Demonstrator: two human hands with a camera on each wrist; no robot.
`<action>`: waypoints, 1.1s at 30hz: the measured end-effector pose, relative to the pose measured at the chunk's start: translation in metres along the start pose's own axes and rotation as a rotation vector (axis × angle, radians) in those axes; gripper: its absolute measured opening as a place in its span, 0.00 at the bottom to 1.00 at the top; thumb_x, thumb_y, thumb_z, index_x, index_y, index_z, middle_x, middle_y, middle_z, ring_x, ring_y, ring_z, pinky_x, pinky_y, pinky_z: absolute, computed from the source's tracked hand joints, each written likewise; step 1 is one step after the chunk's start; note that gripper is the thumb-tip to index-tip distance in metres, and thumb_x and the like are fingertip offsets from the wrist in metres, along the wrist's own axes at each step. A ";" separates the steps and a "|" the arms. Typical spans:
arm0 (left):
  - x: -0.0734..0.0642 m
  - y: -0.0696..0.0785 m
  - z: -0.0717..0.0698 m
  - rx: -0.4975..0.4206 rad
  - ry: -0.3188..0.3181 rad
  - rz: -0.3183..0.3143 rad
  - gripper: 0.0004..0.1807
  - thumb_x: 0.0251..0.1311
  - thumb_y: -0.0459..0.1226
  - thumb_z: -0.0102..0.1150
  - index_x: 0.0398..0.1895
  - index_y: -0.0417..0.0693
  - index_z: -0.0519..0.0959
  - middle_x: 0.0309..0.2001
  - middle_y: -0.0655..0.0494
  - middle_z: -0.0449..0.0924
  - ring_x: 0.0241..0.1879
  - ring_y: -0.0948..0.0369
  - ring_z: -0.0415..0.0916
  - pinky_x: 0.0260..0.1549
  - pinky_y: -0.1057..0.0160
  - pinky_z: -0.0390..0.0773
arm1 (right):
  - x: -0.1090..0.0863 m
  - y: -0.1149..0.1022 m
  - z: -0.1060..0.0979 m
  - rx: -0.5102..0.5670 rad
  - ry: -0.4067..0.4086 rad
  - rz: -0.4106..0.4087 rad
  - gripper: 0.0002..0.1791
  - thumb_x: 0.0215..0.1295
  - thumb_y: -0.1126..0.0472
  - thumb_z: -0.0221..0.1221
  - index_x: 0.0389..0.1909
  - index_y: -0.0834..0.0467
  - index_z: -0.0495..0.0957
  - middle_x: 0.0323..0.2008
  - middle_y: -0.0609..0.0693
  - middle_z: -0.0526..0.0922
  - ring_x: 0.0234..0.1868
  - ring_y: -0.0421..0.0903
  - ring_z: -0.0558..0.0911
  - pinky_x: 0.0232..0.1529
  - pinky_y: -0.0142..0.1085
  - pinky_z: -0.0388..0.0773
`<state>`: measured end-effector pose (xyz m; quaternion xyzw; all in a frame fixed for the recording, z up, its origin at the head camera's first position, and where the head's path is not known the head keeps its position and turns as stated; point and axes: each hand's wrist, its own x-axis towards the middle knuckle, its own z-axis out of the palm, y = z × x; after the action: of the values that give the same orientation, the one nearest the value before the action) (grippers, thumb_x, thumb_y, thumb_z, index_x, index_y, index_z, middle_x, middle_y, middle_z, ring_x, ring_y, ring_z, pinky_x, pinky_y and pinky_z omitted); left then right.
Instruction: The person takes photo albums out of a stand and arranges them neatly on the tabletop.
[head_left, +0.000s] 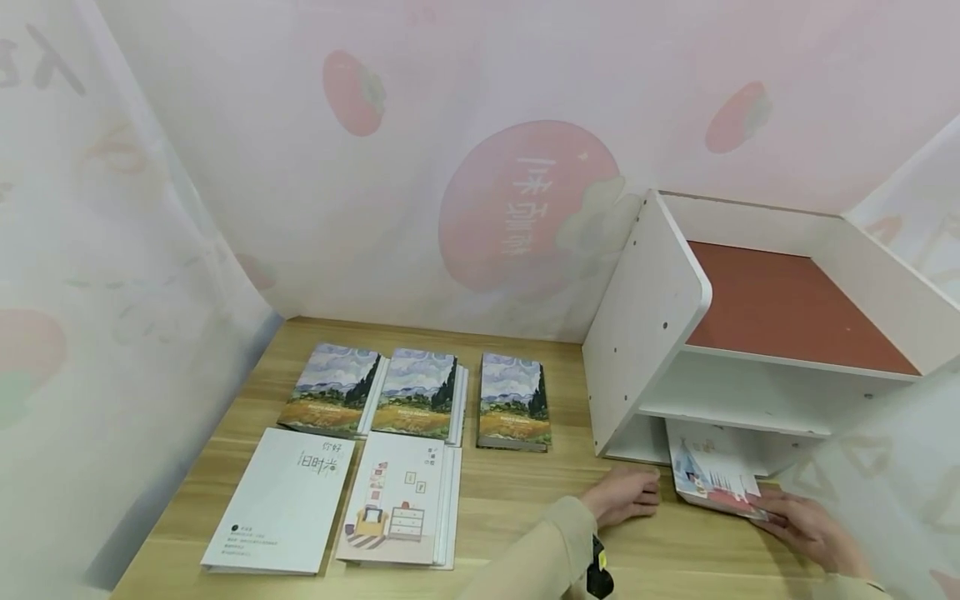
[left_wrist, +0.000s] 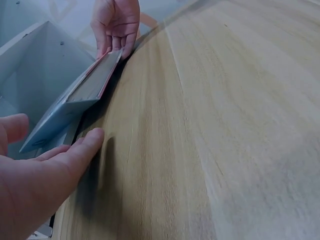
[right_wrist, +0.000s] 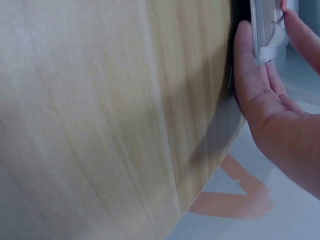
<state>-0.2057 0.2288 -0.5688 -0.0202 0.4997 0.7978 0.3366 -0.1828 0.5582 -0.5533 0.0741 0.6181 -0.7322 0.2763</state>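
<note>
A book with an illustrated cover [head_left: 708, 462], white with a blue tent and red at its lower edge, lies partly inside the lower compartment of a white shelf unit [head_left: 645, 325]. My right hand [head_left: 804, 527] grips its near right corner, thumb on the cover and fingers underneath, as the right wrist view shows with the book's edge [right_wrist: 270, 30]. To the left of the book, my left hand [head_left: 624, 496] is held low over the table. In the left wrist view, the left hand [left_wrist: 45, 180] has its fingers extended beside the book [left_wrist: 82, 95], apart from it and holding nothing.
Several books lie on the wooden table [head_left: 517, 508] at the left: landscape-painted covers [head_left: 420, 392] at the back, a white book [head_left: 281, 500] and a room-illustrated book [head_left: 393, 500] in front. The shelf's upper board [head_left: 780, 304] is reddish brown. A printed curtain [head_left: 420, 208] surrounds the table.
</note>
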 end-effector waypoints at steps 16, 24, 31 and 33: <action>0.000 0.006 0.018 0.008 0.012 0.014 0.20 0.72 0.29 0.49 0.61 0.21 0.67 0.53 0.34 0.75 0.52 0.40 0.76 0.57 0.42 0.73 | 0.005 -0.002 0.013 0.059 0.218 0.098 0.05 0.70 0.73 0.55 0.37 0.65 0.80 0.37 0.52 0.81 0.39 0.43 0.82 0.51 0.40 0.81; 0.003 -0.001 0.022 0.054 0.064 0.027 0.17 0.71 0.27 0.49 0.57 0.20 0.70 0.47 0.37 0.77 0.48 0.41 0.78 0.56 0.43 0.75 | 0.003 0.002 0.007 0.068 0.171 0.109 0.08 0.71 0.72 0.54 0.38 0.62 0.82 0.38 0.51 0.80 0.41 0.42 0.81 0.53 0.39 0.80; 0.007 -0.006 0.019 0.058 0.087 0.030 0.16 0.72 0.28 0.50 0.55 0.21 0.71 0.39 0.40 0.77 0.43 0.43 0.79 0.51 0.46 0.78 | 0.006 0.003 0.010 0.006 0.197 0.091 0.05 0.69 0.72 0.57 0.40 0.63 0.80 0.39 0.51 0.79 0.41 0.43 0.81 0.52 0.40 0.80; 0.007 -0.007 0.017 0.053 0.094 0.031 0.16 0.71 0.28 0.50 0.55 0.21 0.72 0.39 0.40 0.78 0.43 0.43 0.80 0.50 0.46 0.79 | 0.008 0.004 0.012 -0.006 0.212 0.085 0.04 0.69 0.71 0.58 0.41 0.65 0.80 0.39 0.52 0.79 0.41 0.43 0.81 0.52 0.40 0.80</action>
<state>-0.2016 0.2480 -0.5681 -0.0408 0.5362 0.7876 0.3009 -0.1847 0.5438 -0.5581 0.1763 0.6424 -0.7061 0.2404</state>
